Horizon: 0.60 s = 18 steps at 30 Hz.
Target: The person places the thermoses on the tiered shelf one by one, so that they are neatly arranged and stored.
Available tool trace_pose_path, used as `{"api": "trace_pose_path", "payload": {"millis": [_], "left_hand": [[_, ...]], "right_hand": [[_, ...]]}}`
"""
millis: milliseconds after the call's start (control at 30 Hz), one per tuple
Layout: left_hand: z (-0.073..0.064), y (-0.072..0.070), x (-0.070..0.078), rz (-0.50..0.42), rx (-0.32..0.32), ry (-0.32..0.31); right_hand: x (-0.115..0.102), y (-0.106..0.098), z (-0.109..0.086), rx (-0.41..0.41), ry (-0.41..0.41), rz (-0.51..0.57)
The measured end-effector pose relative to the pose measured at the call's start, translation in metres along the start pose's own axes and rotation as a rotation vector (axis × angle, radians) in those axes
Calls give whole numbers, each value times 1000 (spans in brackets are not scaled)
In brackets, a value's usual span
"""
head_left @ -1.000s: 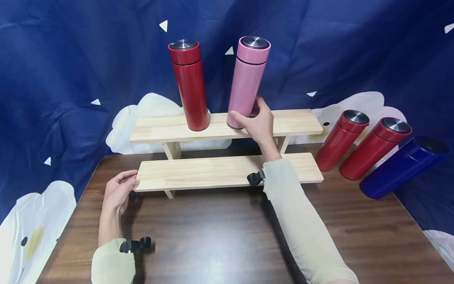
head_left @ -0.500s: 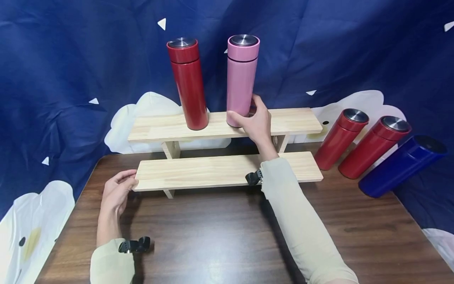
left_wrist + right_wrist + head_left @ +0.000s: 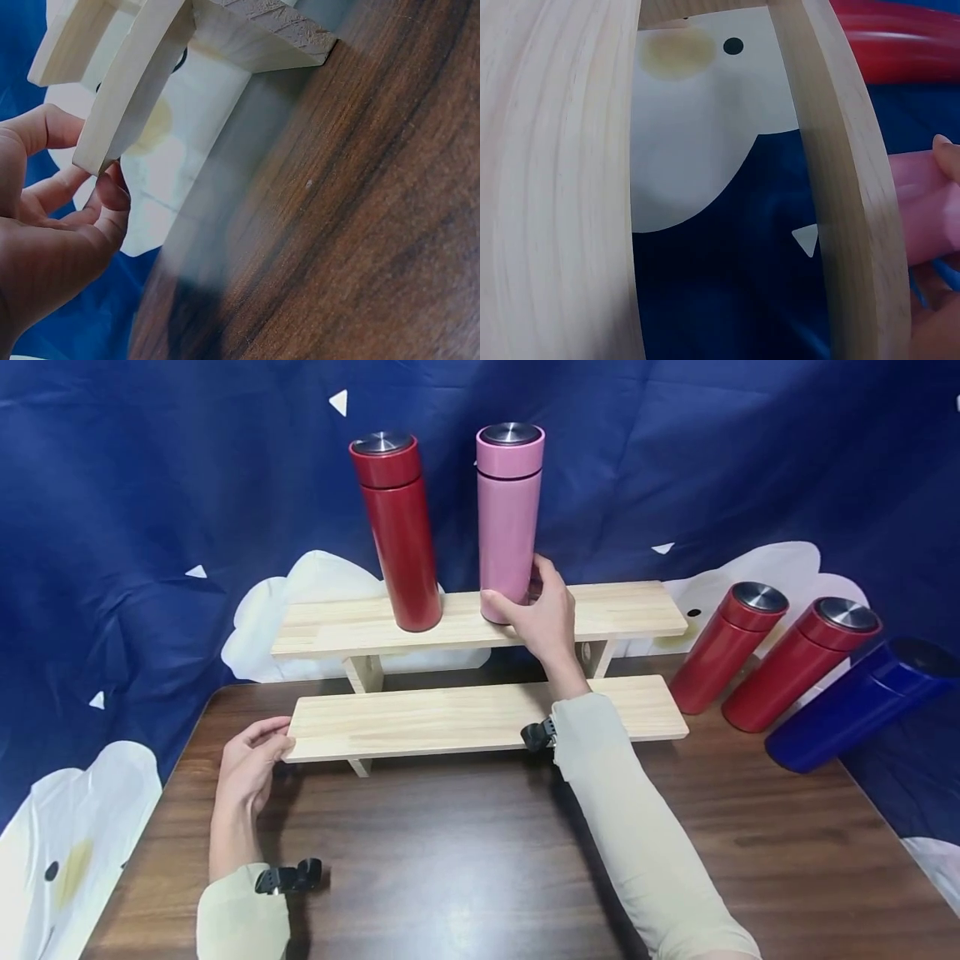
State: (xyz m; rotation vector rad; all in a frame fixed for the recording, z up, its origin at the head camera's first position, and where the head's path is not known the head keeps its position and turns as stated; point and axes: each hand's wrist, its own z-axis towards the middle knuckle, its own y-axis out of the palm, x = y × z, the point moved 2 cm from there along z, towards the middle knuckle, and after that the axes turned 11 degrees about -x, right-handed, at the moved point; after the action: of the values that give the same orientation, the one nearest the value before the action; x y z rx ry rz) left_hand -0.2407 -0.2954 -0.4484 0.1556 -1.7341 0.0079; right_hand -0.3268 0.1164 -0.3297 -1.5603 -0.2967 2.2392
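Note:
A pink thermos bottle (image 3: 510, 527) with a steel-topped lid stands upright on the upper board of a two-tier wooden shelf (image 3: 420, 722). My right hand (image 3: 547, 618) grips it low down, thumb in front and fingers round the right side. In the right wrist view only parts of the pink bottle (image 3: 926, 210) and hand show past the boards. Left of it on the same board is a red thermos bottle (image 3: 401, 547), apart from the pink one. My left hand (image 3: 247, 768) pinches the lower board's left end; the left wrist view shows fingertips around that board's corner (image 3: 109, 142).
Two more red thermos bottles (image 3: 727, 647) (image 3: 798, 668) and a blue one (image 3: 855, 710) stand in a row right of the shelf. Everything rests on a brown wood-grain table (image 3: 450, 860). Behind hangs a blue cloth (image 3: 247, 468) with white shapes.
The pink bottle's top has shifted left, from leaning right to upright, with my right hand still around its base. My left hand keeps its hold on the lower board.

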Motion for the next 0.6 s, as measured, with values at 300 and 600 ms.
{"api": "trace_pose_path", "payload": {"millis": [300,600], "left_hand": [[-6,-2,-2,2,10,-8],[-4,1,1,47,2,12]], "right_hand": [[0,-4,-7,-44,-51,173],[8,-31,-22,2,-82,318]]}}
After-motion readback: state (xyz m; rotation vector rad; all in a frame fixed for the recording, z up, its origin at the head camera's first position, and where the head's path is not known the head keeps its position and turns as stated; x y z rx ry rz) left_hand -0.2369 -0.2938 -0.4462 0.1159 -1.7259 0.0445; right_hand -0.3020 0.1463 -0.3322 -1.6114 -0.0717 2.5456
